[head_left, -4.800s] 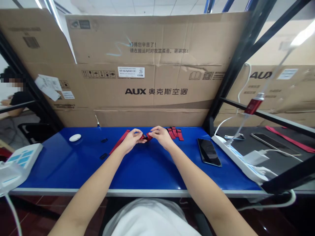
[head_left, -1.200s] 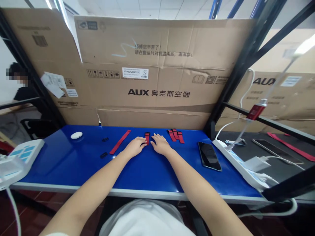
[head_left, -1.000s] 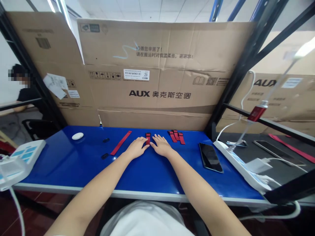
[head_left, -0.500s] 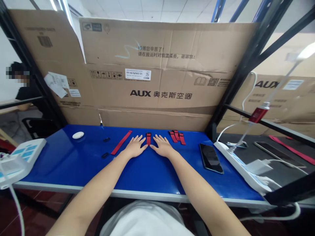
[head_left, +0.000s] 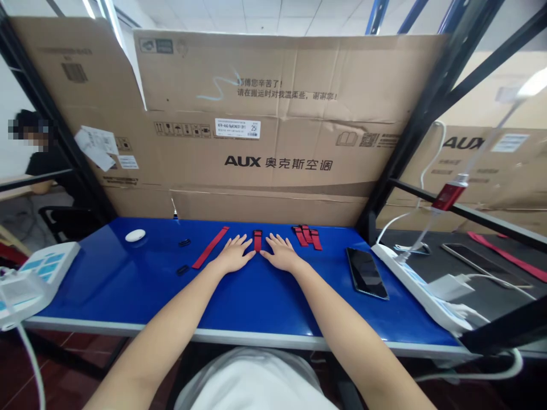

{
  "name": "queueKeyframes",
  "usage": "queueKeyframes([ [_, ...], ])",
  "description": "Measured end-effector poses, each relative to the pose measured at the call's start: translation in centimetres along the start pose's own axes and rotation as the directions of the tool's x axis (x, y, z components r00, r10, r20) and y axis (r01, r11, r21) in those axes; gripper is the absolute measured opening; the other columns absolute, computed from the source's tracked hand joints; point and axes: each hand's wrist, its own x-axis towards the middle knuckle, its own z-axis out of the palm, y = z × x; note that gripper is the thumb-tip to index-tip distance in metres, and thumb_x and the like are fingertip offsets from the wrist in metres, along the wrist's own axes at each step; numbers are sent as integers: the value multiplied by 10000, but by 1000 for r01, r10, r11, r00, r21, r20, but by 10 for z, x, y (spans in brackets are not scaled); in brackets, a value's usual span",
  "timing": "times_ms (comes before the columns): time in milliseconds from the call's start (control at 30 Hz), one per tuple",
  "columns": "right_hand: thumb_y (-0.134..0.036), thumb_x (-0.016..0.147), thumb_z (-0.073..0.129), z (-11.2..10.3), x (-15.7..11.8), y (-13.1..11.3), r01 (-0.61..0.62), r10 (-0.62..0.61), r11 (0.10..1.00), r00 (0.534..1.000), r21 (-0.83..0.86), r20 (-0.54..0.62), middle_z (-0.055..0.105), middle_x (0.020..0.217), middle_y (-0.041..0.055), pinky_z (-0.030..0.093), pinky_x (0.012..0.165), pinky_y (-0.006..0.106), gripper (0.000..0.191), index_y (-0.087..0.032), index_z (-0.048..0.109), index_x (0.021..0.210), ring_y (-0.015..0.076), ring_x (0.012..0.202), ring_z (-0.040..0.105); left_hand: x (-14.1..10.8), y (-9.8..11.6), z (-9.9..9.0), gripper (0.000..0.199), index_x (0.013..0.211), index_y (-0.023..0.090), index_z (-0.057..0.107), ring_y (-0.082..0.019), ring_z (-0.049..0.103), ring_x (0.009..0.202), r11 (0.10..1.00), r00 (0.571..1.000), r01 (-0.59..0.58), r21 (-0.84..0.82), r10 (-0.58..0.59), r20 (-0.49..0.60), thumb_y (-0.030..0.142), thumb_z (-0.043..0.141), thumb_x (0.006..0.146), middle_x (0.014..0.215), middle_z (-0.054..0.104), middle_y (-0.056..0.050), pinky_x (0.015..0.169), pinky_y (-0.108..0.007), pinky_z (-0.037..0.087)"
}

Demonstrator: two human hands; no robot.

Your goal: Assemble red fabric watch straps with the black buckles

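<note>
My left hand [head_left: 233,254] lies flat on the blue table [head_left: 265,302], fingers spread, holding nothing. Flat on the other side is my right hand [head_left: 281,252], also with fingers apart. Between them sits a short red strap with a black buckle [head_left: 257,241] at its far end; both thumb tips are close to its near end. Left of my left hand, a longer red strap [head_left: 210,247] lies slantwise. Beyond it are two loose black buckles, one farther back [head_left: 184,242] and one nearer [head_left: 183,270]. Several red straps with black buckles [head_left: 307,237] lie together right of my right hand.
A black phone [head_left: 367,273] rests at the right, beside a white power strip [head_left: 421,290] with plugs and cables. At the left are a white round object [head_left: 135,235] and another power strip [head_left: 51,273]. A cardboard sheet [head_left: 273,193] stands behind. Someone sits far left [head_left: 55,154].
Both hands stay where they were, and the straps and buckles have not moved. Only the camera view has shifted very slightly.
</note>
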Motion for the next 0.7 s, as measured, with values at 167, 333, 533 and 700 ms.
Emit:
queueKeyframes([
  [167,-617,926,324,0,0,0,2,-2,1000,1000,0,-1,119,1620,54,22,1193,457,737,-201,247,1529,253,1500,54,1,-2,2,701,1489,220,365,-320,145,1476,1000,1000,-5,2,5,-6,631,304,925,1590,221,-108,1172,-501,128],
  [333,-623,926,327,0,0,0,4,-4,1000,1000,6,0,121,1620,61,21,1192,456,738,-206,248,1529,255,1499,60,1,-2,1,681,1486,238,368,-309,147,1477,1000,1000,-3,-9,3,-3,622,315,925,1589,232,-94,1175,-502,116],
  [533,-614,929,324,1,0,0,6,-6,1000,1000,5,-5,129,1619,65,17,1192,471,738,-187,254,1527,263,1499,56,-2,3,1,691,1482,250,375,-321,126,1480,1000,1000,26,-8,-26,3,637,309,913,1597,220,-88,1176,-518,108],
  [700,-474,942,409,2,-9,-12,24,-26,999,996,-21,-90,95,1618,139,124,1168,510,703,-171,198,1540,321,1477,145,-9,9,0,744,1395,172,493,-485,41,1445,875,872,473,108,-447,-200,669,333,864,1602,155,-176,1105,-679,62],
])
